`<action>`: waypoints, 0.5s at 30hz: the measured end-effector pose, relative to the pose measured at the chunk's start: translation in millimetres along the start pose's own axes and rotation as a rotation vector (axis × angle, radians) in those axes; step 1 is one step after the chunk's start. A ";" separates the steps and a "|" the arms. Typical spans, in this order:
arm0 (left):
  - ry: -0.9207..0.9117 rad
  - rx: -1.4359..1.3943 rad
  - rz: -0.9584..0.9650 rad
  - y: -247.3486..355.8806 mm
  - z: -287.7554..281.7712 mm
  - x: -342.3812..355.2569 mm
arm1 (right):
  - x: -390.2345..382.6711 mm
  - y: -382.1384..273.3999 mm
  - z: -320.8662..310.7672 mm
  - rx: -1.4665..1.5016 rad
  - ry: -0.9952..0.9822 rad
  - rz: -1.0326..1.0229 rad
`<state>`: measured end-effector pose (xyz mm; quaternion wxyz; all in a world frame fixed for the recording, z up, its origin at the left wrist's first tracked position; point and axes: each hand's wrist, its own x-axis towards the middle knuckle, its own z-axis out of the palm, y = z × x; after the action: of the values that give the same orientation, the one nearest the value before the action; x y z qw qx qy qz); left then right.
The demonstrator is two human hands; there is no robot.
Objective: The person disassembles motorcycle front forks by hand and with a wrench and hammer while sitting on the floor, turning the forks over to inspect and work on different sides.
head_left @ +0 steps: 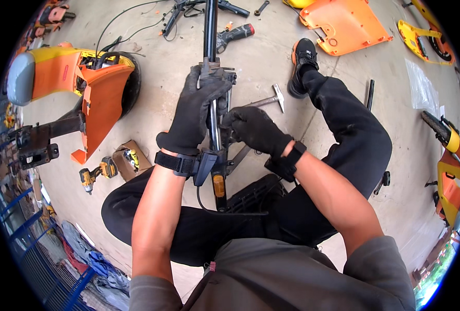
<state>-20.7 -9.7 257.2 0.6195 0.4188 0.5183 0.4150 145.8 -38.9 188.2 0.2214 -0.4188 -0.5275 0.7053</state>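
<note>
A long black metal tube assembly [211, 36], like part of a bike or scooter frame, stands upright in the picture between my legs, with an orange reflector [218, 185] on its lower part. My left hand [191, 111], in a black glove, is closed around the tube just below a clamp-like bracket [209, 67]. Right of the tube, my gloved right hand [258, 130] has its fingers curled against the frame. Whatever lies in those fingers is hidden. A hammer [279, 98] rests on the floor beyond my right hand, its handle partly behind the frame.
A grey-and-red power tool [235, 37] lies beside the tube. At left are a yellow-orange vehicle body [59, 72], a yellow drill [98, 174] and a cardboard box [144, 153]. Far right are an orange panel [352, 26], a black rod [370, 94] and plastic wrap [422, 85].
</note>
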 end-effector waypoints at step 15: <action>-0.194 -0.097 0.026 -19.4 15.1 11.0 | -7.9 -25.2 33.1 0.253 0.285 0.049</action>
<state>-2.9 -6.5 237.3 0.6807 0.4331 0.4297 0.4055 119.6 -54.7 217.5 0.3272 -0.4961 -0.3877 0.7047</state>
